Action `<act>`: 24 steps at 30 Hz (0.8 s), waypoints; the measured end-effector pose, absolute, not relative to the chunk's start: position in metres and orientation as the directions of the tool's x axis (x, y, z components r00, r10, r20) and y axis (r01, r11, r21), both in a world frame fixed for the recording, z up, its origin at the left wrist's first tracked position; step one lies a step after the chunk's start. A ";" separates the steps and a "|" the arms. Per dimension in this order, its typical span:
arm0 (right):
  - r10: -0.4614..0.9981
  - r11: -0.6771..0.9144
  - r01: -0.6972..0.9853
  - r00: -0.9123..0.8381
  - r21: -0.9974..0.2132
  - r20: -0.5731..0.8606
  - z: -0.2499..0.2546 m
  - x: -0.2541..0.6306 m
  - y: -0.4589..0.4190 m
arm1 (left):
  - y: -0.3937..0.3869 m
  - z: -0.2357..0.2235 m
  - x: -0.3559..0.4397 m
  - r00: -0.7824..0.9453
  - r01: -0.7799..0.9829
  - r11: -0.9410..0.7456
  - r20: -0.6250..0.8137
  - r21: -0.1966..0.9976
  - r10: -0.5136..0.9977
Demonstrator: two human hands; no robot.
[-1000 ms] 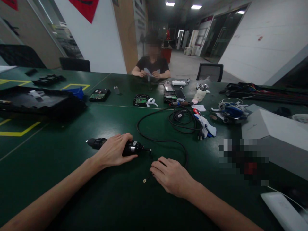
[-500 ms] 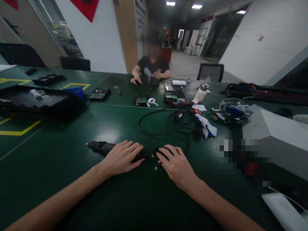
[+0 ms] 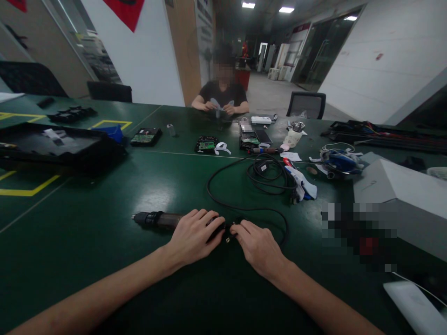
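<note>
A dark electric screwdriver (image 3: pixel 169 220) lies on the green table with its tip pointing left. My left hand (image 3: pixel 197 232) is wrapped over its rear half, fingers curled around the body. Just right of the tool's rear end, my right hand (image 3: pixel 260 242) has its fingertips pinched together on the end of a black cable (image 3: pixel 251 209), which loops behind the hand; the grip itself is partly hidden. A small brass-coloured piece (image 3: pixel 228 240) shows between the two hands, close to the right fingertips.
Farther back lie the coiled cable with its plug (image 3: pixel 293 200), a glove (image 3: pixel 303 184), circuit-board units (image 3: pixel 206 144) and a cup of bits (image 3: pixel 292 137). A black tray (image 3: pixel 70 156) is at left, a grey box (image 3: pixel 394 186) at right. Another person (image 3: pixel 223 97) sits opposite.
My left hand and the screwdriver have shifted right and slightly down. My right fingers have drawn together into a pinch. The cable loop has moved right. The person opposite has brought both hands together.
</note>
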State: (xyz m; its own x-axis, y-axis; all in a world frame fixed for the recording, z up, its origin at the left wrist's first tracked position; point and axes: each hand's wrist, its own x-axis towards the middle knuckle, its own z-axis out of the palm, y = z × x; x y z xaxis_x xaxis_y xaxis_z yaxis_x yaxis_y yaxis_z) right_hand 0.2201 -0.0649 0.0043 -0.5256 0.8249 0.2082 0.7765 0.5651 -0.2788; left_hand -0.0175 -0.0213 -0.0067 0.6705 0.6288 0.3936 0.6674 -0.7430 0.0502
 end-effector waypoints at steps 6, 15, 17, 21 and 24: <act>0.878 0.479 0.746 -0.410 -0.462 0.247 0.011 0.224 -0.053 | -0.022 -0.009 -0.008 0.656 0.653 -0.751 0.420 0.102 0.627; 0.850 0.513 0.595 -0.452 -0.618 0.271 0.008 0.230 -0.051 | -0.022 -0.005 -0.007 0.642 0.657 -0.739 0.403 0.151 0.653; 0.856 0.503 0.578 -0.437 -0.642 0.277 0.007 0.231 -0.050 | -0.022 -0.002 -0.005 0.636 0.669 -0.726 0.382 0.162 0.671; 0.873 0.480 0.562 -0.381 -0.674 0.304 0.007 0.231 -0.048 | -0.018 0.003 -0.002 0.654 0.669 -0.725 0.332 0.166 0.680; 0.882 0.465 0.550 -0.355 -0.694 0.309 0.007 0.231 -0.047 | -0.016 0.003 -0.003 0.670 0.661 -0.737 0.330 0.141 0.665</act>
